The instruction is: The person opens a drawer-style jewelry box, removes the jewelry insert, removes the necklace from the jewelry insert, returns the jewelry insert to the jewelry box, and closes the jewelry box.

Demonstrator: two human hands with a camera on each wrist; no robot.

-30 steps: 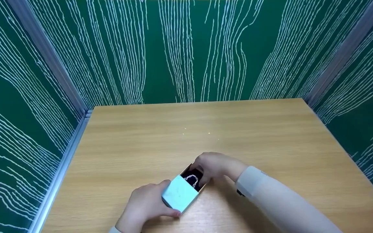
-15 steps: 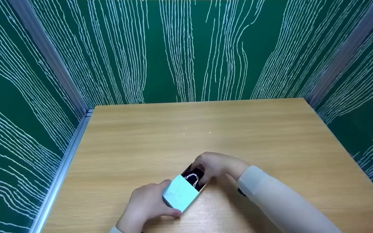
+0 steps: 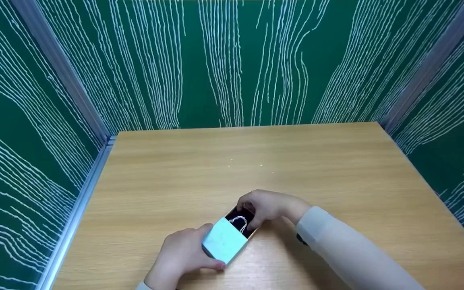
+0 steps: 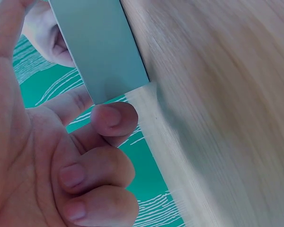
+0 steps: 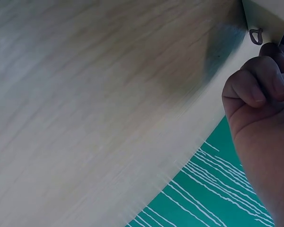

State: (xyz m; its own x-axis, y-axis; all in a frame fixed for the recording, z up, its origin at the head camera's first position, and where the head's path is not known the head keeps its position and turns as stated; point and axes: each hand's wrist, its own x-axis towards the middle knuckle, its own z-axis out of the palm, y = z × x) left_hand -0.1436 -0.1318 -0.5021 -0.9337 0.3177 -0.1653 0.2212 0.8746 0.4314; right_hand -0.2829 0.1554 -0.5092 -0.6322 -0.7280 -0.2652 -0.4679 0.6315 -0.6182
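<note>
A turquoise jewelry box [image 3: 224,241] with a slide-out drawer [image 3: 238,224] lies tilted on the table, the drawer partly out toward the upper right. Black lining fills the drawer, and a silver chain [image 3: 244,219] curves over it, partly hidden under the sleeve. My left hand [image 3: 183,249] grips the sleeve's lower left end, thumb along the near side. In the left wrist view the remaining fingers [image 4: 99,172] curl below the box. My right hand [image 3: 270,205] spans the drawer's outer end, holding it between thumb and fingers. A small loop [image 5: 260,38] shows on the box's end in the right wrist view.
The wooden table [image 3: 167,169] carries a few tiny pale specks [image 3: 261,165] beyond the box. Green panels [image 3: 248,80] with white wavy lines rise at the back and both sides, joined by metal posts [image 3: 71,80].
Both hands and the box stay almost still. The fingers of my right hand shift slightly at the drawer's far edge.
</note>
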